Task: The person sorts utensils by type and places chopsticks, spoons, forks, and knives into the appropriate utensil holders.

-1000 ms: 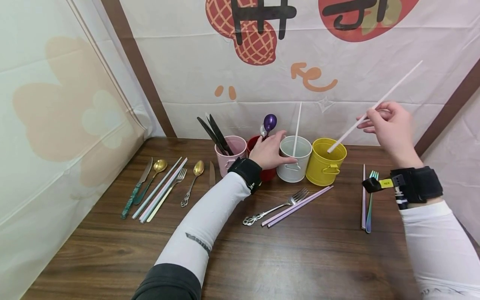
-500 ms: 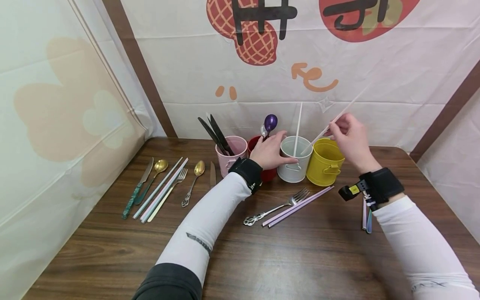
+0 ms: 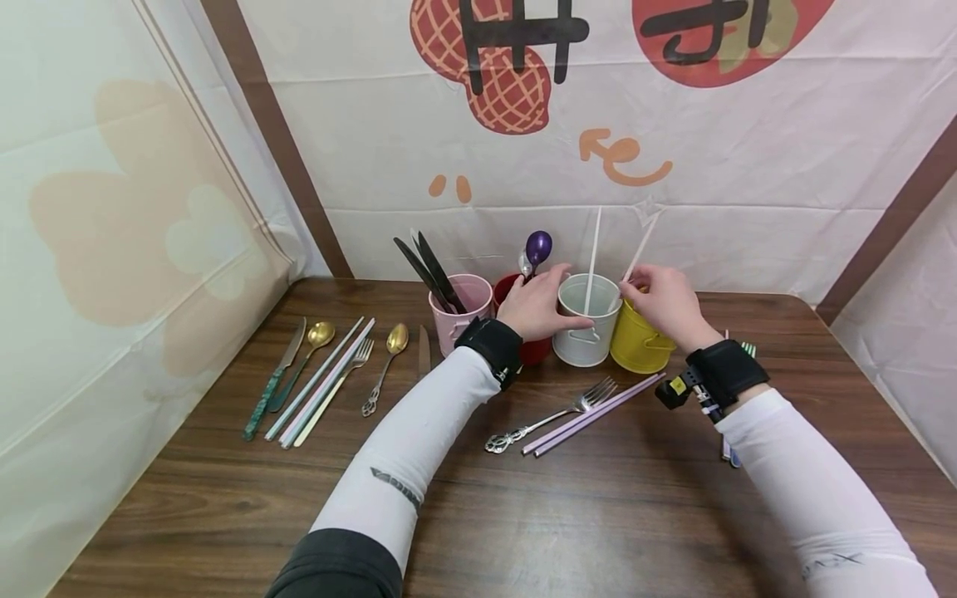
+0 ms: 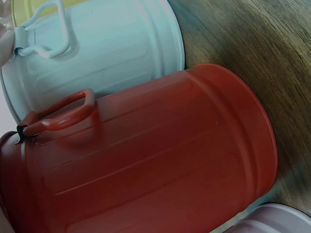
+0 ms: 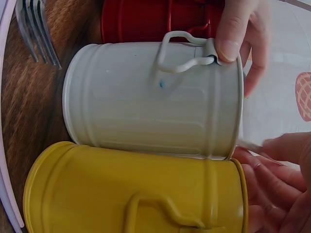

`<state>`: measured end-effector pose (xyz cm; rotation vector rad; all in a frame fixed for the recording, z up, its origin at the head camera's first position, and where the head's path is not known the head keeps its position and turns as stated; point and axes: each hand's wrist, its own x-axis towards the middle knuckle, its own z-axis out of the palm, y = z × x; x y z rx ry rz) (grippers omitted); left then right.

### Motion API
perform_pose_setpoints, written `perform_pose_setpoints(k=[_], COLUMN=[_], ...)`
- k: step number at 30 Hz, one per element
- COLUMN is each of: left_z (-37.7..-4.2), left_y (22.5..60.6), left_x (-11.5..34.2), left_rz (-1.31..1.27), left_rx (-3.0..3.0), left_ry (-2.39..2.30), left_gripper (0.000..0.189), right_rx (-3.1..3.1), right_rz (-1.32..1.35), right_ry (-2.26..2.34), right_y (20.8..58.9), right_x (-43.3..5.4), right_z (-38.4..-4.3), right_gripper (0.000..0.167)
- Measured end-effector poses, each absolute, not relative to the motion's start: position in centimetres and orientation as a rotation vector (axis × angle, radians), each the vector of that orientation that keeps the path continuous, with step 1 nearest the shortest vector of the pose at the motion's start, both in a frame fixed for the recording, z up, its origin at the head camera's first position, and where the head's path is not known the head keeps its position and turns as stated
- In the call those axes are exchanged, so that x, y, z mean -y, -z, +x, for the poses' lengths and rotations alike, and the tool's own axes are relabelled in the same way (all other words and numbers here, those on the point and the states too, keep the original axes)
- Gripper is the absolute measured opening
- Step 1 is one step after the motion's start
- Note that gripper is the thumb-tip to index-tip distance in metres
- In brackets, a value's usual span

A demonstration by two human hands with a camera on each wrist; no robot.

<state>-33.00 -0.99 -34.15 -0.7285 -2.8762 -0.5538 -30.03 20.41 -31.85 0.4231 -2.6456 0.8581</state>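
My left hand (image 3: 534, 306) holds the white bucket (image 3: 577, 347) at its left side, thumb at the rim beside the small handle, fingers round behind. Under the same hand stands the red bucket (image 4: 160, 160), with a purple spoon (image 3: 538, 247) sticking up from it. Between thumb and fingertips, my right hand (image 3: 664, 306) pinches a white chopstick (image 3: 643, 245), tilted, its lower end inside the white bucket. Another white chopstick (image 3: 594, 249) leans in that bucket. The yellow bucket (image 5: 136, 184) is just below my right hand, which covers part of its rim.
Black-handled knives (image 3: 429, 267) stand in a pink bucket (image 3: 473, 292) at left. Knives, gold spoons (image 3: 321, 334), chopsticks and a fork lie on the table's left. A silver fork (image 3: 553, 417) and lilac chopsticks (image 3: 598, 415) lie in front, more cutlery at right.
My right hand has moved left and down from beyond the yellow bucket, bringing the white chopstick's lower end into the white bucket. The left hand has stayed put.
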Motion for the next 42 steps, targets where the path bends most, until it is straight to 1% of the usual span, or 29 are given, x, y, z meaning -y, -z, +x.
perform_pose_setpoints(k=[8, 15, 22, 27, 35, 42], left_z=[-32.9, -32.8, -32.8, -32.8, -32.8, -32.8], left_y=[34.1, 34.1, 34.1, 34.1, 34.2, 34.1], left_x=[1.1, 0.9, 0.8, 0.9, 1.1, 1.1], left_rz=[-0.727, -0.733, -0.727, -0.728, -0.734, -0.733], left_rx=[2.878, 2.894, 2.893, 2.88, 2.883, 2.887], left_ry=[0.561, 0.561, 0.546, 0.554, 0.55, 0.549], left_gripper=[0.091, 0.092, 0.091, 0.091, 0.091, 0.091], right_rx=[2.741, 2.683, 2.579, 2.581, 2.713, 2.947], right_rz=[0.314, 0.315, 0.277, 0.197, 0.018, 0.0], right_ry=[-0.895, -0.941, -0.948, -0.971, -0.835, -0.782], right_y=[31.2, 30.9, 30.9, 31.9, 33.9, 35.7], right_x=[-20.7, -22.3, -25.9, -29.0, -33.9, -35.8], right_z=[-29.3, -27.9, -26.4, -25.9, -24.6, -23.9], right_gripper=[0.03, 0.029, 0.03, 0.035, 0.04, 0.043])
